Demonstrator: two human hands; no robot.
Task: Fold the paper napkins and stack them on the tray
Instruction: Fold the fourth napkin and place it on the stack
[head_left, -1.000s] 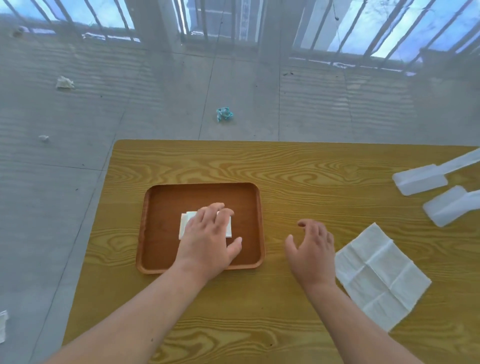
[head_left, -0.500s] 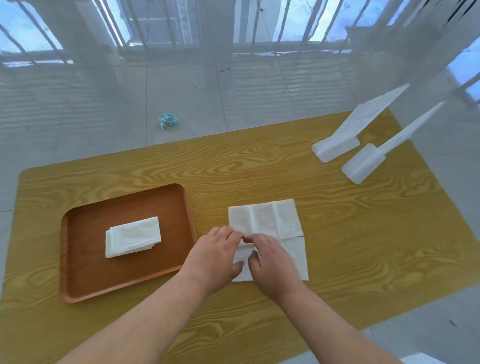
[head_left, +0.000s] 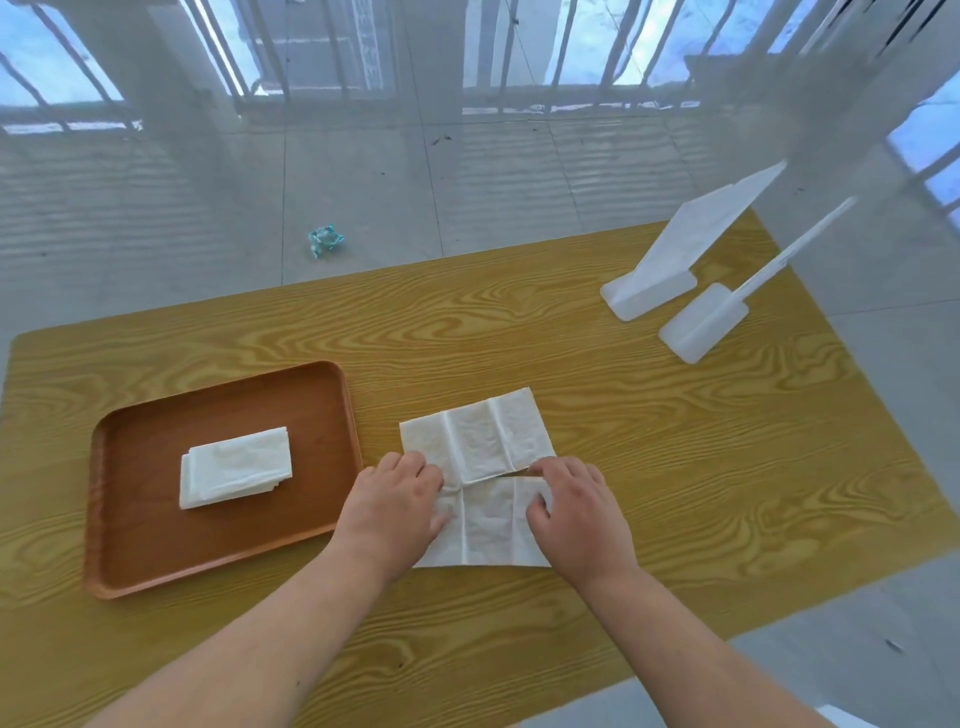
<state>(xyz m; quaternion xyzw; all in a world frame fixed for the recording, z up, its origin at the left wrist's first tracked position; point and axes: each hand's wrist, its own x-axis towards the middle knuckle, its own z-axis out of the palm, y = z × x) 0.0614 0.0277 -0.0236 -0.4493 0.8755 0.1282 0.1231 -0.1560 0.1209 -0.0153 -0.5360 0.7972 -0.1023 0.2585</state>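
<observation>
A white paper napkin (head_left: 480, 441) lies on the wooden table (head_left: 675, 467), just right of the brown tray (head_left: 135, 540). Its far half is folded toward me and ends at a raised edge across the middle. My left hand (head_left: 397, 501) presses on the napkin's left side, and my right hand (head_left: 574, 506) pinches the folded edge at the right side. A folded white napkin (head_left: 236, 465) rests flat in the middle of the tray.
Two white plastic stands (head_left: 670, 283) (head_left: 706, 322) sit at the table's far right corner. A crumpled teal wrapper (head_left: 324, 240) lies on the tiled floor beyond the table. The table's right edge and near right corner are close to my right arm.
My hands left the tray and the table edge, took the open napkin in front of me and spread apart along its fold. The view swung to the right.
</observation>
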